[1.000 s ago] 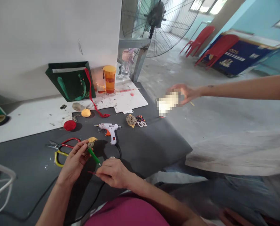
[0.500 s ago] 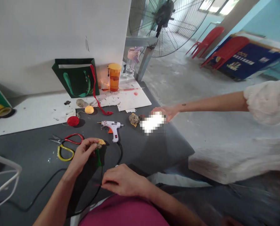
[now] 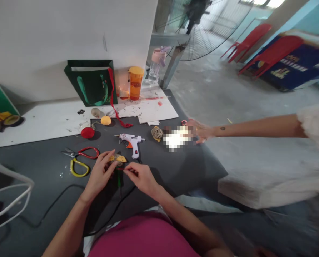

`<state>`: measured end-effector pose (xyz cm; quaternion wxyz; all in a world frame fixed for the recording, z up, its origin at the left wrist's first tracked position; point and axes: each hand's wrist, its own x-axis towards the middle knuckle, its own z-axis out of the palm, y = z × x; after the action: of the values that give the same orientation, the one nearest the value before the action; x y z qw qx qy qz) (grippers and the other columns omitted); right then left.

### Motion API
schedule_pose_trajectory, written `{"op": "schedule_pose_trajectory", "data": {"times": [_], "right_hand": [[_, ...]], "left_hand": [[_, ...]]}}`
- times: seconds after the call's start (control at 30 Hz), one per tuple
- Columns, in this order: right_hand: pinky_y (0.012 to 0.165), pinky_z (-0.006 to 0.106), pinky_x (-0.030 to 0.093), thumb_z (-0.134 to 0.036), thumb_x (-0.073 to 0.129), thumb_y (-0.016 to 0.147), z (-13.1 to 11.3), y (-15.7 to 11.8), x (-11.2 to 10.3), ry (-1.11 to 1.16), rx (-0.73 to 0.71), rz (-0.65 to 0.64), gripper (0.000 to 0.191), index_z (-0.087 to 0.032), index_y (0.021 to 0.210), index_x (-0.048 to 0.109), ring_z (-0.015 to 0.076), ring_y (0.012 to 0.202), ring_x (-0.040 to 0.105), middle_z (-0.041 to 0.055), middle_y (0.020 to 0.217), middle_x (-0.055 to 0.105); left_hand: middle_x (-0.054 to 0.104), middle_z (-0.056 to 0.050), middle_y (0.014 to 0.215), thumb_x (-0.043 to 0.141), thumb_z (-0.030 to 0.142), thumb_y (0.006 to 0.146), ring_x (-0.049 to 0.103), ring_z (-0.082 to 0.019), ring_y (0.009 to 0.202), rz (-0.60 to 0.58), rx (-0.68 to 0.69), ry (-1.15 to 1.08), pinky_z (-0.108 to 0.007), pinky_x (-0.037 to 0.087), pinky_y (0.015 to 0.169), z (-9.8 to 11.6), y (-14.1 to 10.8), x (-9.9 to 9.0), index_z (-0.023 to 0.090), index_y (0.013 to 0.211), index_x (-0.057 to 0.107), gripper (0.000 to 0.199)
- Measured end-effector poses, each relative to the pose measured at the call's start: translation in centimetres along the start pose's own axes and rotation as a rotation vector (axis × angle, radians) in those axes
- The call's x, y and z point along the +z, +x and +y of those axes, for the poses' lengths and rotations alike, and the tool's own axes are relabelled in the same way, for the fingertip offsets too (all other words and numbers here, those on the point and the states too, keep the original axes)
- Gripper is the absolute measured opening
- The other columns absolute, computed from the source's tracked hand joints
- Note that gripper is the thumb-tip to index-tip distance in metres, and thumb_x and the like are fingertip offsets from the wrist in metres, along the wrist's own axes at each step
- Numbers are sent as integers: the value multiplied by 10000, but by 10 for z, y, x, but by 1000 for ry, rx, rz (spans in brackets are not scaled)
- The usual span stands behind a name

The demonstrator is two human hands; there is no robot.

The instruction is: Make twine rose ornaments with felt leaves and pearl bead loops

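Observation:
My left hand [image 3: 101,175] is closed around a small twine flower [image 3: 119,159] with yellow petals or leaves. Below it hangs a green piece [image 3: 119,178] with a thin dark stem. Fingertips of my right hand [image 3: 142,179] pinch a thin red strip [image 3: 120,169] against the flower's lower side; its exact kind is too small to tell. Just beyond my hands lies a white glue gun [image 3: 131,142] with an orange trigger. Left of my left hand rest scissors [image 3: 75,155] with one red and one yellow handle.
Another person's hand [image 3: 203,131] reaches in from the right beside a blurred-out bright object [image 3: 177,139]. A second twine flower [image 3: 157,133] lies near it. Red [image 3: 87,132] and yellow [image 3: 105,120] balls, a green bag [image 3: 95,85] and an orange cup [image 3: 135,84] stand farther back.
My right hand has come up from near my body to the flower, bringing the thin red strip to it. The other person's fingers have spread. The view has shifted slightly.

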<state>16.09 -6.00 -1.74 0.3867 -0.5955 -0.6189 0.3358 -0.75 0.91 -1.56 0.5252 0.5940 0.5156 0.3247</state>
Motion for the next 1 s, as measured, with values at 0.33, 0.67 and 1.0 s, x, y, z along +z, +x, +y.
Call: {"op": "schedule_pose_trajectory", "data": {"times": [0.33,0.67,1.0], "right_hand": [[583,213,459,-235,567,876,-4,26,7,60,-16,80,115,-180,832,658,138,618,628,17,715,690],[641,217,462,-114,593,845,-13,27,7,-95,-134,2,92,-172,841,664,131,682,627,28,818,710],[576,193,454,-164,618,834,-13,19,-1,127,15,-121,75,-171,779,669,110,614,611,-6,702,681]], "left_hand": [[609,-21,815,698,351,744,437,-90,513,93,86,109,-209,394,512,16,-9,-10,217,928,734,230],[633,-54,887,766,362,647,542,-164,688,14,68,14,-226,413,567,21,-9,-4,240,760,766,167],[648,-17,700,628,303,771,561,-171,665,-185,77,187,-254,408,650,21,-17,-14,209,697,676,129]]}}
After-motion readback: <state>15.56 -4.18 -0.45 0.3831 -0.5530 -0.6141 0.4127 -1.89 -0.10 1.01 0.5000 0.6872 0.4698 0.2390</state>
